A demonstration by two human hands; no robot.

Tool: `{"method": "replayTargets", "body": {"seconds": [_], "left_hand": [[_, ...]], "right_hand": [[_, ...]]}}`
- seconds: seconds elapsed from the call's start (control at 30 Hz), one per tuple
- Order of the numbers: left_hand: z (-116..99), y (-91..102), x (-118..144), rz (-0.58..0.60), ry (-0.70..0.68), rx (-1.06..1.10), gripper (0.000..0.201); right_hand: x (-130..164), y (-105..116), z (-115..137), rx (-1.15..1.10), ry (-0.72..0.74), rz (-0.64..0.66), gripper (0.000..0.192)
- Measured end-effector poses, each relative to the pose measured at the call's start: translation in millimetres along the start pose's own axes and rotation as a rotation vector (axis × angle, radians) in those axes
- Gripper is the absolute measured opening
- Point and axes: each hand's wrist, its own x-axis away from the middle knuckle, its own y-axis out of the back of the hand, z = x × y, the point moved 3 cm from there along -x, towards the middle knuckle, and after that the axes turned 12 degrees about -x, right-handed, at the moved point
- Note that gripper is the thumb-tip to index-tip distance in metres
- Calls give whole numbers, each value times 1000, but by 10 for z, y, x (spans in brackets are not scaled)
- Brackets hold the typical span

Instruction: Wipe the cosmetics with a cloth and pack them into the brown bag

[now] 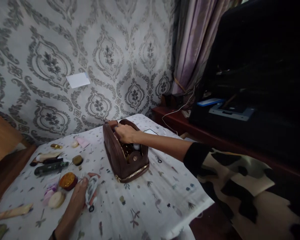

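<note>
Packing looks underway: right hand [125, 132] pinches the brown leather pouch [125, 156] open, left hand [83, 193] clasps a white tube [91, 190], which likely goes inside.

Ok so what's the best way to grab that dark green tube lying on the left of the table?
Probably pinch the dark green tube across its narrow middle, coming from above. It lies flat and long, roughly left to right, with a brown tube close behind it, so the open near side leaves more room for the left hand.
</note>
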Motion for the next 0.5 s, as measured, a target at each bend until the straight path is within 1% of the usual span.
{"method": "replayTargets", "body": {"seconds": [0.07,0.13,0.27,0.43,0.5], "left_hand": [[26,-10,-14,55,22,-10,87],[40,-18,-19,74,24,-28,86],[11,-38,18,11,31,-89,75],[-125,-56,91,-64,42,-125,64],[-175,-55,109,-86,36,-129,60]], "right_hand": [[-4,-42,-21,6,-20,5,34],[7,-66,-27,14,-39,9,35],[47,-62,-5,31,-35,23,28],[69,-55,-33,42,-6,25,32],[61,-17,-56,36,3,30,31]]}}
